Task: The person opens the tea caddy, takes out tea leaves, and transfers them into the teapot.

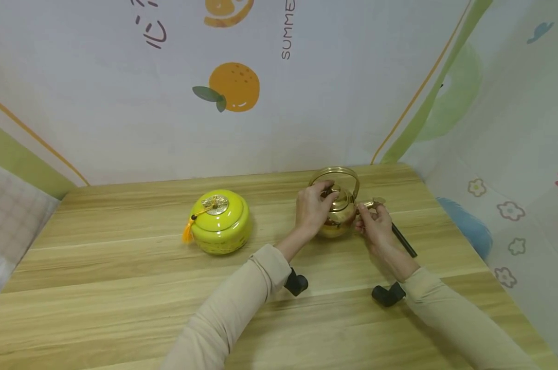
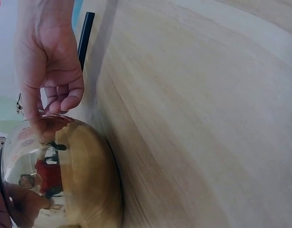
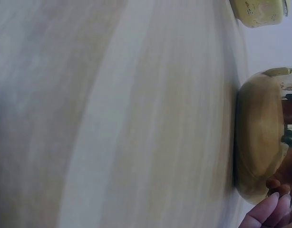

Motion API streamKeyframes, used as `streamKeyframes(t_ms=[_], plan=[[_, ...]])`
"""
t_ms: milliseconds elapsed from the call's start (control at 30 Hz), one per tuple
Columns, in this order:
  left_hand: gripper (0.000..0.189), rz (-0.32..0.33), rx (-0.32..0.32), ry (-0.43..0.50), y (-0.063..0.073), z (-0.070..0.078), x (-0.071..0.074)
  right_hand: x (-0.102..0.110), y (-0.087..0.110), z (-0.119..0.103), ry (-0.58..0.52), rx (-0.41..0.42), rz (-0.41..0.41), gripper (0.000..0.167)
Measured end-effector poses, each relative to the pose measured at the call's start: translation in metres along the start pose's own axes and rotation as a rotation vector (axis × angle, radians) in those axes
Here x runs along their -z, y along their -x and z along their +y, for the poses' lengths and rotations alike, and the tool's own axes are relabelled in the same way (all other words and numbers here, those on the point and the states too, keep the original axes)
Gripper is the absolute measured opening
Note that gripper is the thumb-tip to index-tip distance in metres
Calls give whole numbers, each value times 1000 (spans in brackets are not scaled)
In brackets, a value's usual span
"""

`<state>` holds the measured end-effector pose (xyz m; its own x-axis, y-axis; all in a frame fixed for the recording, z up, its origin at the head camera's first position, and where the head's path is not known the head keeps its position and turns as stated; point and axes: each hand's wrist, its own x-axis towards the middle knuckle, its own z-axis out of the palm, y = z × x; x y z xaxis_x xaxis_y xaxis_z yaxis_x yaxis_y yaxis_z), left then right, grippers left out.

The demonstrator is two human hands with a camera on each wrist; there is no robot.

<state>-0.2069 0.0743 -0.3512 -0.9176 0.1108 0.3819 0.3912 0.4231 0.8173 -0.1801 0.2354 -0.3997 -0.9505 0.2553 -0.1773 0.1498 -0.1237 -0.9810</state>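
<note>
A shiny gold kettle [image 1: 336, 228] with a raised hoop handle stands upright on the wooden table, toward the back right. My left hand [image 1: 312, 208] reaches over its top, fingers and thumb curled about the knob of the lid [image 1: 341, 203]; the knob itself is mostly hidden. On the kettle's right side, my right hand [image 1: 376, 223] pinches the spout [image 1: 364, 205] between thumb and fingers. The left wrist view has the right hand's fingertips against the reflective kettle body [image 2: 89, 166]. Fingertips of the right hand also show beside the kettle [image 3: 260, 137] in the right wrist view.
A yellow-green lidded jar [image 1: 220, 226] with an orange tassel [image 1: 187, 231] stands left of the kettle. Behind the right hand lies a black rod [image 1: 405, 240], near a small gold piece [image 1: 378, 200]. A printed cloth [image 1: 306, 113] hangs along the table's back edge.
</note>
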Motion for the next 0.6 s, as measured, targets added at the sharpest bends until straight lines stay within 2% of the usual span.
streamKeyframes(t_ms=[133,367,600], plan=[[25,5,6,28,1,-1,0,-1,1,0,8,8,-7,55],[26,1,27,72,1,-3,-1,-2,1,0,-2,15,3,38],[26,-8,40,117,1,-4,-1,0,-1,2,7,11,9,37]])
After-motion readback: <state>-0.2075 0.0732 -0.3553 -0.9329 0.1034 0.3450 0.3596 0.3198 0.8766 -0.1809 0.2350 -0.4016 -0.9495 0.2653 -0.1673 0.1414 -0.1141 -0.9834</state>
